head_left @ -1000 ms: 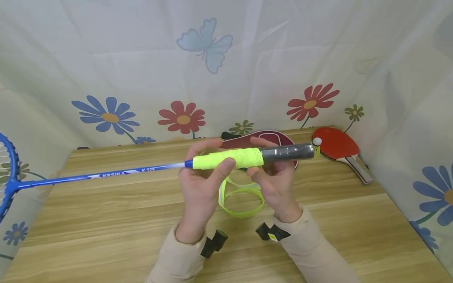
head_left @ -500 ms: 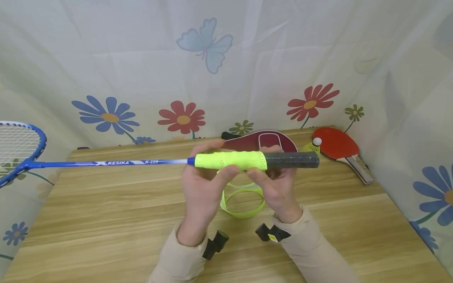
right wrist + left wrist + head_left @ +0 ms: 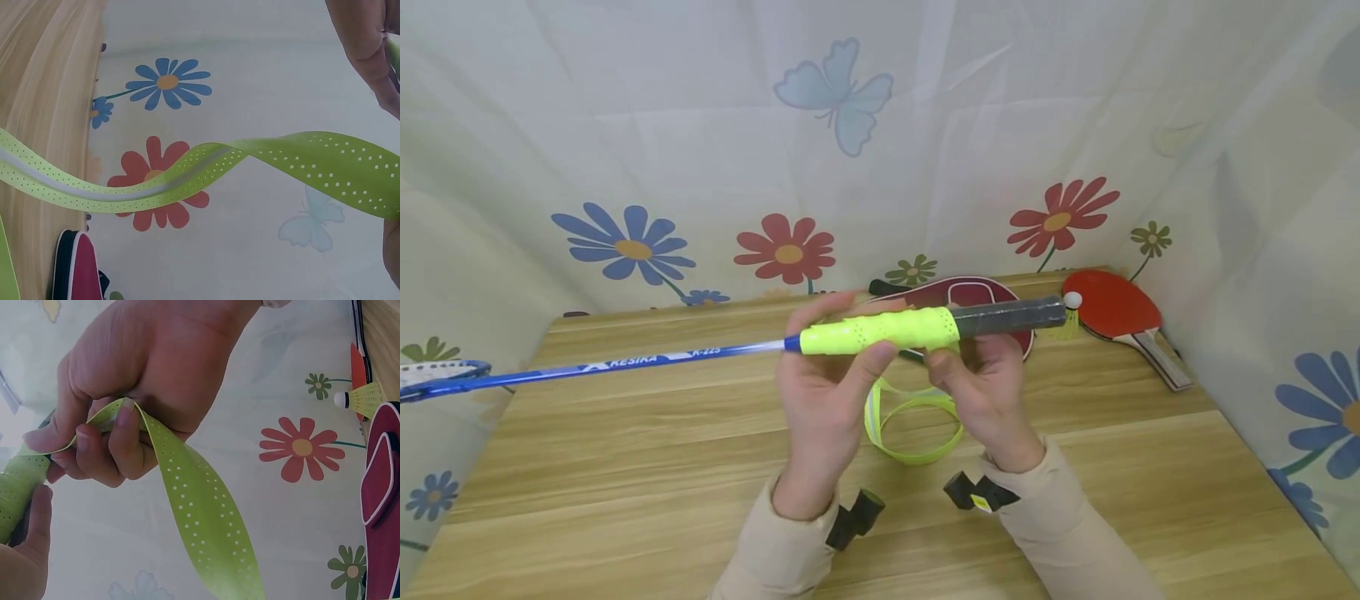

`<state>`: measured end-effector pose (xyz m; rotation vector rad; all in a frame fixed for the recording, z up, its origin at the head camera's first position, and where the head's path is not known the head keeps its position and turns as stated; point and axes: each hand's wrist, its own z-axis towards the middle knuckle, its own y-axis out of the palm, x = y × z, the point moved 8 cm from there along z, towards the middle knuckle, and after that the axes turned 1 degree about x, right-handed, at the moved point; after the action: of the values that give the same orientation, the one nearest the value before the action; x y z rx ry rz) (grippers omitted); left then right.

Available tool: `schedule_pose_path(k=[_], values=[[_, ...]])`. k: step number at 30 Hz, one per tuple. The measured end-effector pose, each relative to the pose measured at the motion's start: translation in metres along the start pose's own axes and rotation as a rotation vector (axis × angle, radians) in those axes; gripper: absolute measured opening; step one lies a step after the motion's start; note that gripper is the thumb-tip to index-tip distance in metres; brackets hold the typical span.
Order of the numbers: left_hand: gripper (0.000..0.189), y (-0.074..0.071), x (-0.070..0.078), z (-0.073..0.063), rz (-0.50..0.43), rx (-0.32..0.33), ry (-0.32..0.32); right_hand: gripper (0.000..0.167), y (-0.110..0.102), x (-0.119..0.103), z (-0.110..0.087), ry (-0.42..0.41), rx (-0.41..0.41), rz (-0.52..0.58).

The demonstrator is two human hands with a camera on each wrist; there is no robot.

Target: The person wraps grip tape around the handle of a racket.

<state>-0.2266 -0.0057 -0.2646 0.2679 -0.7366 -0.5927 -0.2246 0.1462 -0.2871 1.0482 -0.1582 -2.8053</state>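
Note:
A blue badminton racket (image 3: 625, 362) is held up above the table, its shaft pointing left and its head cut off at the head view's edge. Yellow-green overgrip tape (image 3: 880, 331) wraps the half of the handle nearest the shaft; the black handle end (image 3: 1011, 317) is bare. My left hand (image 3: 820, 408) holds the wrapped part, thumb in front. Just right of it, my right hand (image 3: 992, 404) pinches the tape by the last turn. In the left wrist view the loose perforated tape (image 3: 200, 512) runs through the right hand's fingers. Below, the tape loops (image 3: 917, 457) hang or lie; I cannot tell which.
Towards the back of the wooden table (image 3: 662, 475) lies a dark red paddle case (image 3: 940, 292), partly hidden by the hands. To its right are a yellow shuttlecock (image 3: 1072, 302) and a red table tennis bat (image 3: 1108, 304). Flowered curtains (image 3: 700, 150) stand behind and at both sides.
The racket turned about its length: its head first showed more of its face, now it is nearly edge-on. The handle end dipped level, then rose again. Both hands keep their places on handle and tape.

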Motion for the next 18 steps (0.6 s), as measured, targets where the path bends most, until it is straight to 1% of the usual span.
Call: schedule_pose_path(k=[2, 5, 7, 9, 11, 14, 15, 18], values=[[0.043, -0.0023, 0.0002, -0.0002, -0.009, 0.024, -0.001, 0.033, 0.0002, 0.0024, 0.0002, 0.024, -0.008, 0.0], [0.041, -0.0031, -0.0014, -0.001, -0.022, 0.046, -0.013, 0.032, -0.0027, 0.0068, -0.0008, 0.067, 0.019, 0.002], [0.041, -0.0036, -0.0027, -0.0018, -0.02, 0.061, -0.024, 0.031, -0.0038, 0.0089, -0.0007, 0.08, 0.035, 0.028], [0.042, -0.0047, -0.0035, -0.0024, -0.005, 0.078, -0.03, 0.027, -0.0032, 0.0091, 0.0002, 0.069, 0.032, 0.072], [0.044, -0.0066, -0.004, -0.0032, 0.03, 0.1, -0.036, 0.024, -0.0013, 0.0079, 0.0014, 0.046, 0.015, 0.107], [0.047, -0.0091, -0.0046, -0.0038, 0.073, 0.127, -0.044, 0.019, 0.0015, 0.0057, 0.002, 0.021, -0.006, 0.117], [0.048, -0.0096, -0.0046, -0.004, 0.087, 0.137, -0.046, 0.021, 0.0021, 0.0057, 0.0019, 0.022, -0.009, 0.115], [0.047, -0.0101, -0.0046, -0.0041, 0.104, 0.157, -0.052, 0.036, 0.0034, 0.0062, 0.0016, 0.035, -0.013, 0.12]])
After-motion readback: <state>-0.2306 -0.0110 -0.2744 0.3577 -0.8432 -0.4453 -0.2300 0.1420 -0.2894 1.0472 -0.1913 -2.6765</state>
